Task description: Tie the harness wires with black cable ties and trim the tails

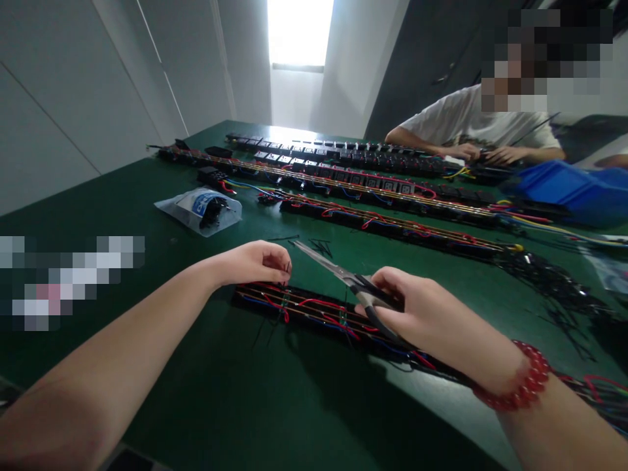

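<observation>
My right hand [417,307] grips a pair of scissors [343,275] with dark handles; the blades point up and left, slightly apart. My left hand [262,261] is closed in a pinch on what looks like the end of a thin black cable tie [288,267]. Below the fingers lies the left end of a long black power strip [314,307], its open side showing red and blue wires along bare metal bars. Black tie tails stick out from its near side. Part of the strip is hidden behind my right hand.
More wired strips [392,226] lie across the green table [171,353]. Cut tie ends [321,247] lie past the scissors. A plastic bag [201,210] sits at left, a black tie bundle [549,281] and blue bin [574,190] at right. Another person's hands [500,155] work opposite.
</observation>
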Motion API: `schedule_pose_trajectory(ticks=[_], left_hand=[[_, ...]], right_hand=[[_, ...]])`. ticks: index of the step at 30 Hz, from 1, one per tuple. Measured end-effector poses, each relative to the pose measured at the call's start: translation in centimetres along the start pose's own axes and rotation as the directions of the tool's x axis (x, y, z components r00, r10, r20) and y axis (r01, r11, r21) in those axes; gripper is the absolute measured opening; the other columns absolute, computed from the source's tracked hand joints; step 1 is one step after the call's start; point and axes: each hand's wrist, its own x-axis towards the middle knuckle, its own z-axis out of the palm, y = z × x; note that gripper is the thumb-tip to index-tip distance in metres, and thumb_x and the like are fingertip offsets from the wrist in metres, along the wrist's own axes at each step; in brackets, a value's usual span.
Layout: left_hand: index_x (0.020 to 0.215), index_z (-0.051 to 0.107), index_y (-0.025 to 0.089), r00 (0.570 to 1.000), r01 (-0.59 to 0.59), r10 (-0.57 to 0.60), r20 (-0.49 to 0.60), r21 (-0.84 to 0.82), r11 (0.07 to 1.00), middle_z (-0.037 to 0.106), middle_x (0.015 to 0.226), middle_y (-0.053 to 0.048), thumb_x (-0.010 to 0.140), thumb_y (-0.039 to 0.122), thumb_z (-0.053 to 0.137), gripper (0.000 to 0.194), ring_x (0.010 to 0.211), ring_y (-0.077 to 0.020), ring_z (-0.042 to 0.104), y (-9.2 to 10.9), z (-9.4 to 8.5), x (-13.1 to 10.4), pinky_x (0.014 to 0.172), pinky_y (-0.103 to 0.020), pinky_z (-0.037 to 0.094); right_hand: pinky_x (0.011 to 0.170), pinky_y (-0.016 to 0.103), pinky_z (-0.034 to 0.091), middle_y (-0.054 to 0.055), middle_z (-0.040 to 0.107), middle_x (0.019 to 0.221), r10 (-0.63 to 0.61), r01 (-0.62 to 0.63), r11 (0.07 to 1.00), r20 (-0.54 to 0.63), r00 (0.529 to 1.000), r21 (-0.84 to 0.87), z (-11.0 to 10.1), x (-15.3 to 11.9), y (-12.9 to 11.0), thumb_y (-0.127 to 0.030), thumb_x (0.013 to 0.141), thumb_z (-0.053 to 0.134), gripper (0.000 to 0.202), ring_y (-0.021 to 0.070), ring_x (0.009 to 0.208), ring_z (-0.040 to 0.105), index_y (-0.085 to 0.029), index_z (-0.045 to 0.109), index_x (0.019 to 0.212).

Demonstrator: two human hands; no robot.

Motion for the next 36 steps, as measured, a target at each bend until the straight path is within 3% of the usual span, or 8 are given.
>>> schedule_pose_trajectory(ticks=[3, 10, 36], left_hand=[[0.092, 0.066, 0.019, 1.0, -0.01, 0.01, -0.019, -0.001, 1.0, 0.072, 0.089, -0.001, 0.083, 0.038, 0.07, 0.021, 0.088, -0.0173, 0.068, 0.4, 0.0, -0.2, 0.087, -0.034, 0.053], [0.089, 0.068, 0.019, 0.997, -0.033, 0.037, -0.072, 0.058, 0.998, 0.071, 0.086, 0.0, 0.087, 0.041, 0.067, 0.022, 0.084, -0.0158, 0.066, 0.9, 0.0, -0.4, 0.084, -0.032, 0.052], [0.085, 0.07, 0.018, 0.988, -0.022, 0.037, -0.15, 0.101, 0.995, 0.069, 0.08, 0.0, 0.081, 0.039, 0.069, 0.022, 0.077, -0.0141, 0.064, 1.3, 0.1, -0.6, 0.079, -0.03, 0.054]], right_hand=[[0.061, 0.029, 0.052, 0.006, 0.075, 0.094, -0.034, 0.034, 0.997, 0.007, 0.999, -0.063, 0.1, -0.1, 0.5, -0.037, 0.088, 0.059, 0.026, 0.0184, 0.073, 0.067, -0.022, 0.069, 0.106], [0.057, 0.03, 0.05, 0.005, 0.075, 0.083, -0.103, 0.117, 0.975, 0.084, 0.991, -0.187, -0.1, 0.1, 1.1, -0.04, 0.086, 0.062, 0.024, 0.0184, 0.066, 0.066, -0.021, 0.075, 0.094], [0.052, 0.027, 0.035, 0.004, 0.068, 0.074, -0.197, 0.236, 0.951, 0.195, 0.961, -0.2, 1.0, 0.2, -0.3, -0.041, 0.087, 0.058, 0.025, 0.0144, 0.057, 0.055, -0.02, 0.065, 0.075]])
